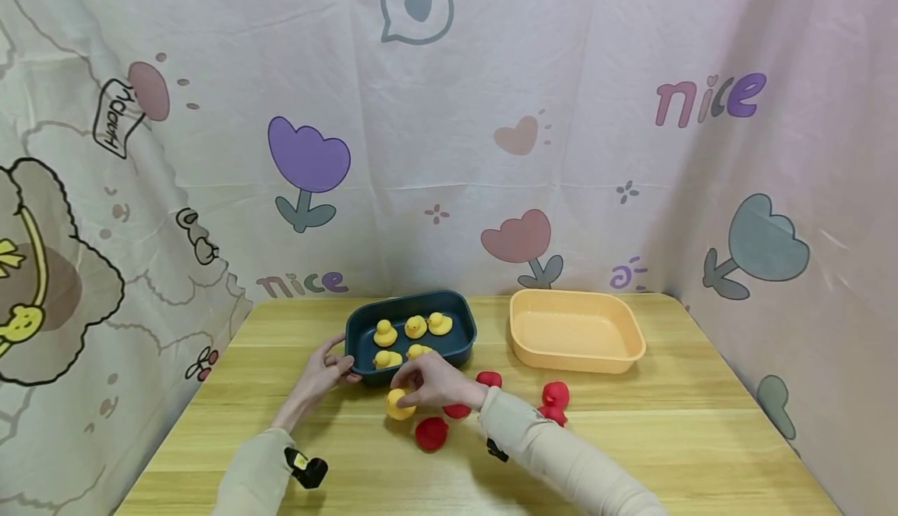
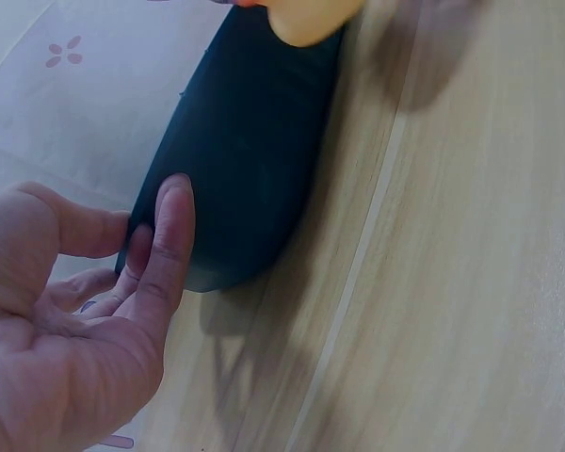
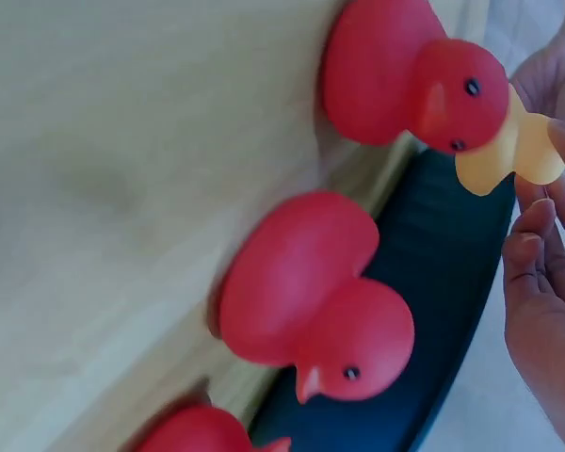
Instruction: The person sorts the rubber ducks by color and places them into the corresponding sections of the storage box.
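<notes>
My left hand (image 1: 324, 372) grips the left end of a dark blue basin (image 1: 449, 354), its wall between fingers and thumb. Several yellow rubber ducks (image 1: 385, 333) stand inside the basin. In front of it, my right hand (image 1: 438, 380) pinches another yellow rubber duck (image 1: 398, 406) just above the table. In the right wrist view this yellow duck (image 3: 490, 162) is partly hidden behind a red one. Red rubber ducks (image 1: 431, 433) lie near and below the right hand, one of them (image 1: 457, 411) partly covered by it.
On the right of the wooden table (image 1: 701, 438) stands a yellow-orange basin (image 1: 577, 362) with nothing visible inside. Two red ducks (image 1: 555, 395) sit close together in front of it. A printed curtain (image 1: 435, 150) hangs behind the table.
</notes>
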`<state>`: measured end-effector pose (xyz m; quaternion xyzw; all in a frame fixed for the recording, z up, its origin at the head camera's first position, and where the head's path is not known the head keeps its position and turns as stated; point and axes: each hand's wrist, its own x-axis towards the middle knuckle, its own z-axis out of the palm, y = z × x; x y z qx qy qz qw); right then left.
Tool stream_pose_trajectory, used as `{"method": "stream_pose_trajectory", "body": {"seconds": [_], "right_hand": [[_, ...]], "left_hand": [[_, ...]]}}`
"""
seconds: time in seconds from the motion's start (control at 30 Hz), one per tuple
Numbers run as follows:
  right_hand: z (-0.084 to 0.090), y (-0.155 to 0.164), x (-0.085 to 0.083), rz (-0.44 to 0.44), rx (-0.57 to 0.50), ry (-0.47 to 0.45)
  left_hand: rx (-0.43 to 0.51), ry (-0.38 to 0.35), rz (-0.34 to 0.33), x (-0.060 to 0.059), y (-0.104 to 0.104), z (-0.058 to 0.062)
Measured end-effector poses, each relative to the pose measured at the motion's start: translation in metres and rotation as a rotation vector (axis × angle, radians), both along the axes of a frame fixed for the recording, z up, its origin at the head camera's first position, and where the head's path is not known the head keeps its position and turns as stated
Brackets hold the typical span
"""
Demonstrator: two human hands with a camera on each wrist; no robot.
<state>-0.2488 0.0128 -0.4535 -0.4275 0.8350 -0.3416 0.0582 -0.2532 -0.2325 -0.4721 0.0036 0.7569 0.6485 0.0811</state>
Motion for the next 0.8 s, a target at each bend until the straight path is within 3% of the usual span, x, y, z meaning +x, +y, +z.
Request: {"method": "stream_pose_trajectory", "body": {"seconds": [0.33,0.67,0.8], "right_hand": [[0.019,0.013,-0.012,-0.027,-0.059,-0.044],[0.038,0.03,-0.035,-0.119,-0.073,0.003],[0.041,0.039,-0.045,-0.171,-0.076,-0.021]], "left_hand": [[-0.001,0.007,-0.006,0.0,0.0,0.001],[-0.009,0.009,-0.008,0.0,-0.001,0.001],[-0.01,0.004,-0.016,0.0,-0.001,0.001]]}}
